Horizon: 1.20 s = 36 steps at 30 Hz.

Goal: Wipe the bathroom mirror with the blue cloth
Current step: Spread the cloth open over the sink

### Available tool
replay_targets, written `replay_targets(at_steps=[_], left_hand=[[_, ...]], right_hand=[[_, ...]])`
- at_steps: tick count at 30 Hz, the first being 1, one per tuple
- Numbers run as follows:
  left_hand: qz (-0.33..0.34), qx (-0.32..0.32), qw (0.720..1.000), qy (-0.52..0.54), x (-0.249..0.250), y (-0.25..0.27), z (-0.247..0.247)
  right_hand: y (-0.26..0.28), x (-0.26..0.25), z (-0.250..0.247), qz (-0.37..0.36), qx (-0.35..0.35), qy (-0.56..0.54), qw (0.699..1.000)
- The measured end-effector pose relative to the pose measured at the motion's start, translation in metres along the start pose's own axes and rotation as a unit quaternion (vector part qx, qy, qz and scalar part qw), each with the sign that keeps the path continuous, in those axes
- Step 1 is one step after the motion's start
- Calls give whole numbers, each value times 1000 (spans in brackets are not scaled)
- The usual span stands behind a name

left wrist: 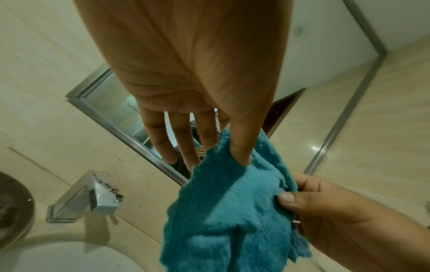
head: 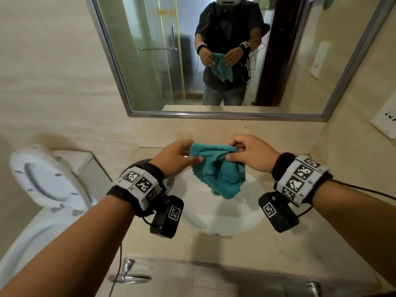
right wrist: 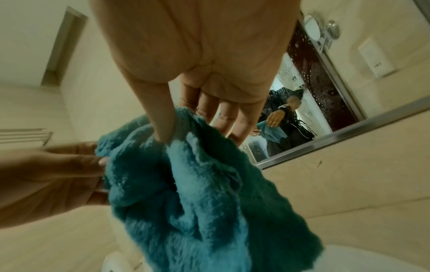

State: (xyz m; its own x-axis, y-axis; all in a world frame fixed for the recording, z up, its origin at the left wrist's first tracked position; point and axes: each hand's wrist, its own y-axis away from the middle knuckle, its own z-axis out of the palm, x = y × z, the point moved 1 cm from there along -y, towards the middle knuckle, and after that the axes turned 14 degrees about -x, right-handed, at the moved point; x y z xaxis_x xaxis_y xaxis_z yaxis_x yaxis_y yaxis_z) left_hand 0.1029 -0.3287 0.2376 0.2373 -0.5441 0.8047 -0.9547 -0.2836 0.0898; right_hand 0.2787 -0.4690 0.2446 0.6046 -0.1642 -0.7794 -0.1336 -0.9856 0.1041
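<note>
The blue cloth (head: 216, 168) hangs bunched between both hands above the white basin (head: 216, 219). My left hand (head: 177, 156) pinches its left upper edge between thumb and fingers. My right hand (head: 248, 152) pinches its right upper edge the same way. The metal-framed mirror (head: 150, 61) hangs on the wall beyond the hands, apart from the cloth. In the left wrist view the thumb presses into the cloth (left wrist: 232, 211), with the other fingers straight. The right wrist view has the cloth (right wrist: 197, 202) crumpled under my thumb, and the mirror (right wrist: 300, 117) is spotted with drops.
A chrome faucet (left wrist: 93, 197) stands behind the basin. A toilet with a raised lid (head: 45, 181) is at the left. A beige counter (head: 278, 254) surrounds the basin. A wall socket (head: 385, 121) sits right of the mirror. Cables hang from both wrist bands.
</note>
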Motion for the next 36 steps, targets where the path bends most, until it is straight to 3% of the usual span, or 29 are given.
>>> replay_targets(at_steps=[5, 10, 14, 18, 22, 24, 27, 30, 32, 36], left_hand=[[11, 25, 996, 80, -24, 24, -33], [-3, 32, 999, 31, -47, 32, -52], [1, -35, 997, 72, -62, 41, -61], [-23, -102, 994, 17, -84, 50, -77], [-38, -82, 996, -1, -99, 54, -84], [-31, -60, 998, 12, -100, 55, -87], [-24, -51, 996, 66, -98, 57, -95], [-21, -62, 995, 78, -97, 61, -104], [-30, -55, 995, 83, -99, 61, -110], [-57, 0, 995, 77, -105, 63, -112]], right_hand=[[-25, -31, 29, -3, -4, -85, 996], [-50, -51, 59, 16, 34, -102, 994], [-60, -61, 73, 25, 76, -26, 996], [-66, -63, 80, 50, 81, 47, 994], [-70, -74, 82, 85, 77, 87, 990], [-71, -77, 80, 107, 59, 45, 992], [-65, -82, 75, 155, -49, -56, 985], [-59, -77, 71, 210, -142, 141, 957], [-59, -72, 68, 221, -125, 179, 951], [-58, -67, 59, 188, -44, 77, 978]])
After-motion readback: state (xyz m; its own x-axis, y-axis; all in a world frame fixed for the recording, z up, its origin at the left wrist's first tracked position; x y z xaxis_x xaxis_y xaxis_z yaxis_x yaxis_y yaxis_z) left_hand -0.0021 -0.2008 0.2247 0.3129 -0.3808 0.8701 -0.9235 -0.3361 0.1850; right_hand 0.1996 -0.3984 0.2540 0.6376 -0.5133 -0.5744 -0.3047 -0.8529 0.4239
